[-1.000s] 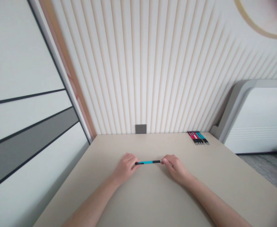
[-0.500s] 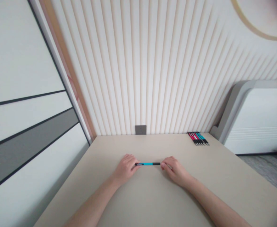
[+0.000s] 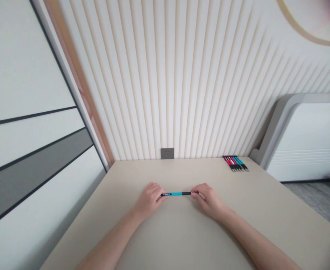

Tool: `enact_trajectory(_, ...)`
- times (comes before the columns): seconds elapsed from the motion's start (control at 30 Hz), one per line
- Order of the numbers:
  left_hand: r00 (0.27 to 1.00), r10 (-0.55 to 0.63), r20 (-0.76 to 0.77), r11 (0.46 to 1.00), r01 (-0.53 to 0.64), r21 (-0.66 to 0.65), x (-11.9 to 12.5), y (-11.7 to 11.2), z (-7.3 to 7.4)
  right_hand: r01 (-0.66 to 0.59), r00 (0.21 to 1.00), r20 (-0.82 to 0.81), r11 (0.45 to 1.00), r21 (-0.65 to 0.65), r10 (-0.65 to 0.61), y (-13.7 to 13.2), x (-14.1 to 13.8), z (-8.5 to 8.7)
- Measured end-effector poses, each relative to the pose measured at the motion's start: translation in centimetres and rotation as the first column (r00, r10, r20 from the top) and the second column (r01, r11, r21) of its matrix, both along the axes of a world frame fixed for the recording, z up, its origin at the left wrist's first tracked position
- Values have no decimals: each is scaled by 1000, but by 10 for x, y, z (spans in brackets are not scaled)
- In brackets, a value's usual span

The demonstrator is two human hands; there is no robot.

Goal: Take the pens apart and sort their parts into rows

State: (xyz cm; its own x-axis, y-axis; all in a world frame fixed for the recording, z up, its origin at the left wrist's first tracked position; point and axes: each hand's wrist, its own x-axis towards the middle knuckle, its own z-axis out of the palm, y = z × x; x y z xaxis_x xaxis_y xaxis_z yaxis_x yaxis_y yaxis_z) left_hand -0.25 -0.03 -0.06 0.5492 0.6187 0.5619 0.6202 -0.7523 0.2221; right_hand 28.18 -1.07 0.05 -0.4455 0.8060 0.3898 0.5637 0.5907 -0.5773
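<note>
Hands (image 3: 150,198) (image 3: 210,199) pinch pen (image 3: 176,194) ends, level above table (image 3: 176,232).

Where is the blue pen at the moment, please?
Head view: the blue pen is midway across the table, its ends pinched by the left hand and right hand, in front of the wall socket.

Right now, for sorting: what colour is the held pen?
The pen is turquoise with black ends; head view.

left hand (image 3: 149,198): fingers pinched, palm down | right hand (image 3: 210,199): fingers pinched, palm down | forearms converging
</note>
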Motion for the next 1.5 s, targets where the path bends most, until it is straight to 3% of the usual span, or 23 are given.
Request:
enact_trajectory(0.17, 1000, 21, -3, 1000, -21, -7, 1, 1, 0, -40, 995, 87, 999, -19, 42, -1, -2, 0)
enact_trajectory(0.4, 1000, 30, 6, 999, -30, -26, -1, 1, -1, -16, 1000, -22, 1000, -15, 16, -2, 0, 2)
enact_trajectory(0.67, 1000, -16, -20, 1000, 16, -21, 1, 2, -1, -28, 999, 47, 999, 32, 27, 1, -1, -1)
enact_trajectory(0.83, 989, 30, 142, 991, -11, -131, 2, 0, 2, -14, 994, 109, 999, 30, 11, -1, -4, -1)
enact_trajectory(0.9, 950, 118, 288, 967, -44, -251, 5, -1, 4, -15, 996, 91, 1000, 17, 13, -4, -8, 1)
enact_trajectory(1.0, 807, 291, 514, 887, -26, -461, 15, -2, 7, -21, 998, 60, 1000, 0, 21, -10, -19, 4)
enact_trajectory(1.13, 564, 390, 728, 788, 204, -580, 32, -6, 10, 35, 998, 61, 999, -5, -34, -21, -40, 5)
enact_trajectory(1.2, 509, 413, 755, 759, 267, -594, 39, -10, 13, 56, 996, 75, 998, -1, -55, -26, -50, 4)
enact_trajectory(1.3, 511, 408, 756, 717, 334, -612, 45, -16, 16, 27, 995, 100, 1000, 5, -28, -32, -59, 1)
enact_trajectory(1.5, 632, 312, 710, 669, 385, -636, 46, -22, 15, -101, 983, 159, 994, 38, 94, -36, -58, -1)
